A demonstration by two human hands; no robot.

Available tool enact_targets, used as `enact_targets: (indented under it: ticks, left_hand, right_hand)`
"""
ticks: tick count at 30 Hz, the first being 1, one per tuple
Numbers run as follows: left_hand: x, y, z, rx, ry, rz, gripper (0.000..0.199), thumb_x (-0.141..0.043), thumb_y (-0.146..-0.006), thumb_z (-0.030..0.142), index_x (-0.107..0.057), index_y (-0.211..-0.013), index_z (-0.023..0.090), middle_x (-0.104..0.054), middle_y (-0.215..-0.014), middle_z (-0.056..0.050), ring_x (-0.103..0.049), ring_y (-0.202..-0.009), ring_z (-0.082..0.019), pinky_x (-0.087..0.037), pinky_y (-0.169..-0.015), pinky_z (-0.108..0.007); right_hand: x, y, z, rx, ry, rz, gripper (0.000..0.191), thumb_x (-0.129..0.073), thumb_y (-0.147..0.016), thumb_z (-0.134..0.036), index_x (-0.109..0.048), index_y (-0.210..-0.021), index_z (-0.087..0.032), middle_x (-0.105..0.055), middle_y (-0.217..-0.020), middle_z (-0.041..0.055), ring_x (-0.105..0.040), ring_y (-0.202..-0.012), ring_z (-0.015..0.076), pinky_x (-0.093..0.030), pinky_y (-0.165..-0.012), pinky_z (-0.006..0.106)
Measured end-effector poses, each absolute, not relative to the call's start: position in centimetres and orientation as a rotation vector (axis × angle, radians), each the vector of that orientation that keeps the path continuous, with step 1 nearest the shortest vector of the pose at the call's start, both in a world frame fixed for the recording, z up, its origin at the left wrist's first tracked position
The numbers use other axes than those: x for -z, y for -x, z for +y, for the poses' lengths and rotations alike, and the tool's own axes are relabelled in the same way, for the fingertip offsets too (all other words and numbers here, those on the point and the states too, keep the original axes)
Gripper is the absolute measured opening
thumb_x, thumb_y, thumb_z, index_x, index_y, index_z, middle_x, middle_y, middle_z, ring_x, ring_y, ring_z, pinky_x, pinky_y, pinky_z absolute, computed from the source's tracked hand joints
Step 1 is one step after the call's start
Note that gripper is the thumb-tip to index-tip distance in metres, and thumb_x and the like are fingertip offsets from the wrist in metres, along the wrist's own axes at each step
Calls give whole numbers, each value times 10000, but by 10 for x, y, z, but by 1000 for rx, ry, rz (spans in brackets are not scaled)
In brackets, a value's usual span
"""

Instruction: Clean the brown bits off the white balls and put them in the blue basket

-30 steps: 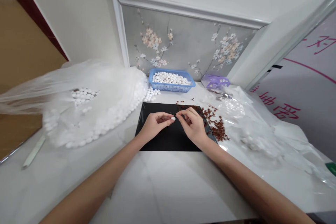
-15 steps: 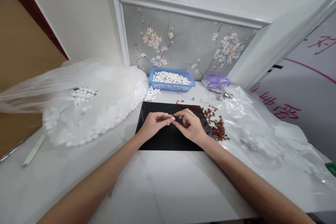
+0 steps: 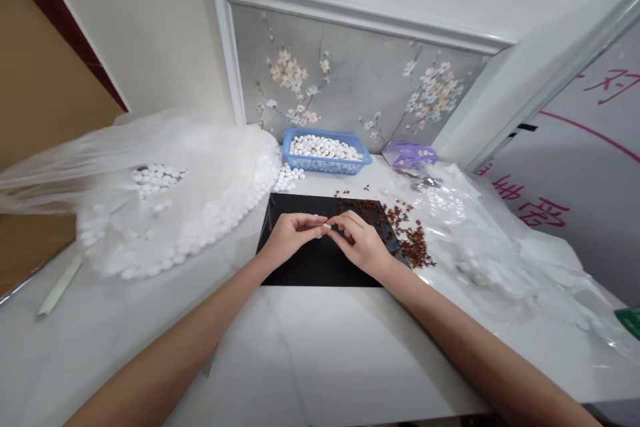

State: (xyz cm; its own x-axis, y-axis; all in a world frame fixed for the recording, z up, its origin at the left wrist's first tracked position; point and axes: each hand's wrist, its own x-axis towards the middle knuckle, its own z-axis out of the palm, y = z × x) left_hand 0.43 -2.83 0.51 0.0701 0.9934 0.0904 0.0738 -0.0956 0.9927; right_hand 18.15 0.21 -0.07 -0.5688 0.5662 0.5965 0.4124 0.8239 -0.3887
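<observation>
Over the black mat (image 3: 320,270), my left hand (image 3: 290,239) pinches a small white ball (image 3: 327,227) between its thumb and fingers. My right hand (image 3: 364,245) meets it from the other side, thumb and forefinger drawn together right at the ball. Whatever lies between those right fingertips is too small and covered to make out. Small reddish-brown star-shaped pieces (image 3: 415,243) are spread over the mat's right side and the table beside it, close to my right hand.
Behind the mat stands a blue basket (image 3: 327,165) filled with white balls. A large translucent bag (image 3: 210,180) of white balls lies at the left. Clear plastic bags (image 3: 500,273) and a purple packet (image 3: 410,155) are on the right. A framed flower panel (image 3: 360,60) backs the table.
My right thumb and forefinger have closed in on the white ball, narrowing the gap between them. The left hand keeps its pinch, and the view has shifted very slightly.
</observation>
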Motion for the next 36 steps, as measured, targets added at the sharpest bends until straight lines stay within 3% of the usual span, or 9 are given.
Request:
enact_targets:
  ticks: [9, 13, 17, 21, 24, 28, 32, 36]
  left_hand:
    - [-5, -5, -27, -1185, -1390, 1090, 384, -699, -661, 313, -635, -999, 142, -714, -849, -57, -659, -831, -187, -493, -823, -325]
    - [-6, -3, -26, -1202, -1434, 1110, 380, -691, -666, 341, -618, -981, 141, -704, -800, -47, -658, -756, -172, -502, -769, -312]
    - [-5, 1, -24, -1244, -1473, 1161, 384, -667, -691, 358, -593, -1000, 142, -688, -778, -47, -650, -730, -163, -495, -753, -300]
    - [-3, 3, -23, -1270, -1533, 1201, 364, -640, -714, 371, -597, -1009, 161, -677, -804, -41, -641, -753, -159, -486, -739, -277]
    - [-1, 3, -23, -1264, -1619, 1225, 330, -593, -753, 377, -605, -1019, 182, -667, -795, -24, -629, -747, -151, -473, -722, -264]
    - [-1, 3, -25, -1208, -1776, 1294, 248, -549, -784, 370, -633, -928, 186, -651, -771, -17, -603, -737, -147, -452, -707, -260]
    - [-3, 2, -28, -1116, -2024, 1445, 168, -563, -772, 340, -640, -807, 195, -565, -665, -4, -522, -735, -162, -417, -670, -272]
    - [-5, 2, -29, -1008, -2153, 1507, 132, -552, -783, 302, -639, -805, 206, -481, -608, 8, -466, -730, -166, -381, -635, -267]
  right_hand:
    - [3, -181, 0, -304, 723, -2292, 158, -426, -887, -258, -544, -966, -187, -527, -839, 45, -485, -583, 93, -418, -528, 219]
    - [-10, -181, 3, -556, 773, -2212, 153, -513, -830, -279, -575, -932, -184, -489, -791, 14, -395, -487, 56, -378, -468, 208]
    - [-32, -182, 11, -912, 866, -2070, 209, -569, -772, -333, -603, -904, -174, -525, -792, 11, -422, -499, 54, -345, -447, 202]
    - [-41, -175, 32, -1063, 1055, -1853, 269, -545, -766, -407, -593, -860, -160, -528, -651, -16, -385, -437, 55, -312, -419, 206]
    - [-33, -158, 56, -925, 1170, -1976, 239, -504, -789, -357, -602, -852, -149, -556, -649, -9, -411, -453, 67, -351, -461, 215]
    - [-20, -125, 82, -633, 1212, -2253, 159, -550, -739, -220, -628, -857, -148, -614, -779, 15, -507, -612, 100, -399, -615, 236]
    - [-15, -94, 90, -542, 1242, -2312, 261, -560, -738, -226, -607, -982, -146, -602, -775, 28, -517, -673, 140, -383, -645, 261]
    - [-13, -72, 96, -485, 1287, -2332, 289, -526, -771, -236, -585, -1033, -129, -598, -797, 52, -519, -715, 160, -371, -657, 268]
